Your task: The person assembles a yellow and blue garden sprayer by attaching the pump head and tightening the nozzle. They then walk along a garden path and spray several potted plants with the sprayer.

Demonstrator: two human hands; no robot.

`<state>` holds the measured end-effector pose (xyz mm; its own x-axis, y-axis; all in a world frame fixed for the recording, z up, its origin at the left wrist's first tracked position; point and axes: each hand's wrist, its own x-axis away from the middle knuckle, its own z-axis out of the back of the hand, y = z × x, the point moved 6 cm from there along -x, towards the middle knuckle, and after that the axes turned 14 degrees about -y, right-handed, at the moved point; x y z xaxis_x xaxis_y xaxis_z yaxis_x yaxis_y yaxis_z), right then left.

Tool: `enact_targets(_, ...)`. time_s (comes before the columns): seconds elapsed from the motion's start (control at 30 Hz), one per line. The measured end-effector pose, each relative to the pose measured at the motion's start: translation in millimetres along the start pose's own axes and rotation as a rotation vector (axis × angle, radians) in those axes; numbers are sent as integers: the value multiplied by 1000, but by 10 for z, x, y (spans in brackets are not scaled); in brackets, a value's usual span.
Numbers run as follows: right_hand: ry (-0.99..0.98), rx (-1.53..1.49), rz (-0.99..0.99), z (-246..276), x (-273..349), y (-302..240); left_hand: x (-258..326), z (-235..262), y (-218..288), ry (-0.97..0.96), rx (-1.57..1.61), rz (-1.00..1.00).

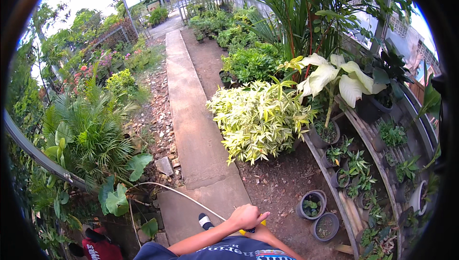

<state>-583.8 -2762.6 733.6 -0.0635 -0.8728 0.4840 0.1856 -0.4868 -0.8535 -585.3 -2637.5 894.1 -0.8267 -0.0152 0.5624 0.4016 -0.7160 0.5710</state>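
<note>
My left hand (248, 216) is in front of my body at the bottom, its fingers curled closed and the thumb pointing right. Whatever it may hold is hidden. Below it, my right hand (258, 232) is mostly covered by the left one, so its fingers do not show. A dark band lies where the two meet. Bits of a yellow thing (263, 222) peek out beside the hands; its kind cannot be told. A thin pale hose (191, 197) curves over the concrete path from the left and passes out of sight behind my left forearm.
A concrete path (184, 102) runs ahead to a gate frame. Stones (164, 166) and palms (88, 135) border it on the left. A variegated bush (263, 121), two grey pots (311, 205) and curved tiered plant shelves (330, 178) stand right. Red cloth (101, 249) is at lower left.
</note>
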Motion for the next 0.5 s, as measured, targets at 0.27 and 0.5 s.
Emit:
enact_targets(0.27,-103,-66,-213,-108,-47,52,200,269,-22,150,5,-90)
enact_targets(0.5,75,-44,32,-67,8,-46,352,372,59,203,-50,-98)
